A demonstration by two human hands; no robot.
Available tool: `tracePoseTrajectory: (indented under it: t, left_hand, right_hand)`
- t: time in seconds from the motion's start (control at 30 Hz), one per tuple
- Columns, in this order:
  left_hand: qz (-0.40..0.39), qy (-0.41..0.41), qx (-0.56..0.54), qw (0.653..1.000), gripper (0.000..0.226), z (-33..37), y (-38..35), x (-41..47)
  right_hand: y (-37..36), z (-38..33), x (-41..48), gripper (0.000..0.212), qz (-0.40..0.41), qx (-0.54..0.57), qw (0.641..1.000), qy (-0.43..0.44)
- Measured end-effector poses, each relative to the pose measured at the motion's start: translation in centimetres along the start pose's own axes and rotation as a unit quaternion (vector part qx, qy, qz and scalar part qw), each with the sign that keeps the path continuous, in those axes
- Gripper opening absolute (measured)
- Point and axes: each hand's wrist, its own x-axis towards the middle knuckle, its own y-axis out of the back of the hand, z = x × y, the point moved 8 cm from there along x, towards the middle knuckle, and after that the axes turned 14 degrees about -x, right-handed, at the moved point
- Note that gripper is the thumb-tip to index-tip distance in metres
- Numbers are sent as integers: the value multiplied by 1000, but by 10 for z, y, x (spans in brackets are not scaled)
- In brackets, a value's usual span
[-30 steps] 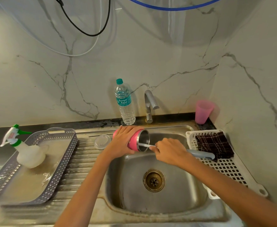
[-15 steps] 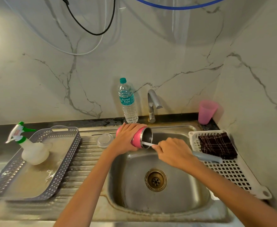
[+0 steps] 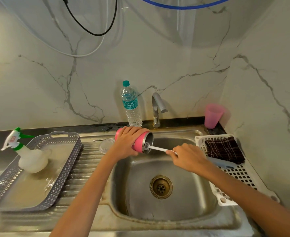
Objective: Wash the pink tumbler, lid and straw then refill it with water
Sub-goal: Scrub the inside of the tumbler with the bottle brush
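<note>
We see the left hand with its fingers curled over the top of the pink tumbler, gripping it on its side above the far left corner of the sink, at 11 o'clock from the drain. The tumbler's steel mouth faces 3 o'clock. The right hand has its fingers closed round a bottle brush. The white bristle head sits just inside the mouth, and the blue handle end pokes out behind the hand.

The clear lid lies flat on the ribbed worktop, just beside the tumbler at 9 o'clock. A thin metal rod lies beyond it; we cannot tell whether it is the straw.

At 12 o'clock from the tumbler stands a water bottle, with the tap just to its 3 o'clock. A pink cup stands in the far corner. At 3 o'clock from the sink a white basket holds a dark cloth. At 9 o'clock a grey tray holds a spray bottle.
</note>
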Motion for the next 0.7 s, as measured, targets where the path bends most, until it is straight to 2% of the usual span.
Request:
tracePoseTrajectory:
  t: [0.1, 0.2, 0.33, 0.5, 0.7]
  left_hand:
    - [-4, 5, 7, 1000, 96, -2, 2, -1]
    - [24, 31, -33, 999, 94, -11, 10, -5]
    - [-4, 9, -23, 1000, 94, 9, -12, 1]
    - [26, 58, -49, 997, 94, -21, -1, -12]
    - [35, 27, -69, 997, 95, -5, -15, -9]
  right_hand:
    - [2, -4, -3, 51, 20, -24, 999, 9]
    - [4, -2, -10, 51, 13, -22, 1000, 13]
    - [8, -18, -1, 49, -6, -27, 999, 25]
    - [1, -7, -7, 48, -31, -6, 999, 29]
    - [17, -28, 2, 49, 9, -33, 997, 63]
